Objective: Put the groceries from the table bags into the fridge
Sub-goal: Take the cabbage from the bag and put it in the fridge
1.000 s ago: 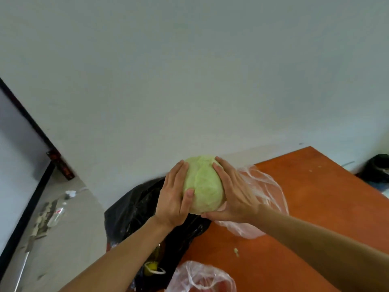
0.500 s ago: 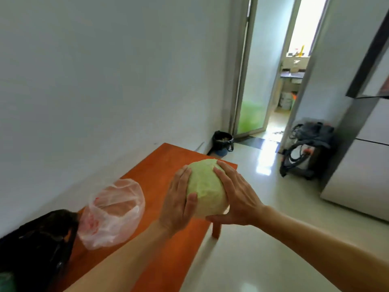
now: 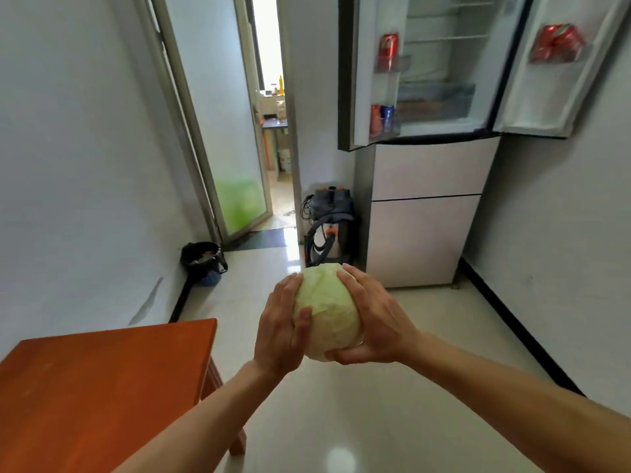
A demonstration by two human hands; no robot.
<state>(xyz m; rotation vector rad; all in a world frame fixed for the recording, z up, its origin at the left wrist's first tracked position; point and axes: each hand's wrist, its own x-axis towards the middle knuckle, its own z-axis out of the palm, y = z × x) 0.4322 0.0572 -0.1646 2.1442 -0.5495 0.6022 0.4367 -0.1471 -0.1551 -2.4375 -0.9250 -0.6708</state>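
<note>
Far off the fridge [image 3: 433,97] is seen open, and the cabbage [image 3: 326,319], gripped by left hand [image 3: 280,332] and right hand [image 3: 374,324] fingers [image 3: 356,283], is not yet put inside.

Pale walls [image 3: 85,165] enclose a narrow room whose glossy cream floor [image 3: 341,404] mirrors daylight from a window [image 3: 269,39] beyond an open doorway [image 3: 275,148], with an orange wooden desk [image 3: 102,387] at lower left, a black bin [image 3: 201,257] against the wall and a vacuum cleaner [image 3: 329,227] beside the doorway.
</note>
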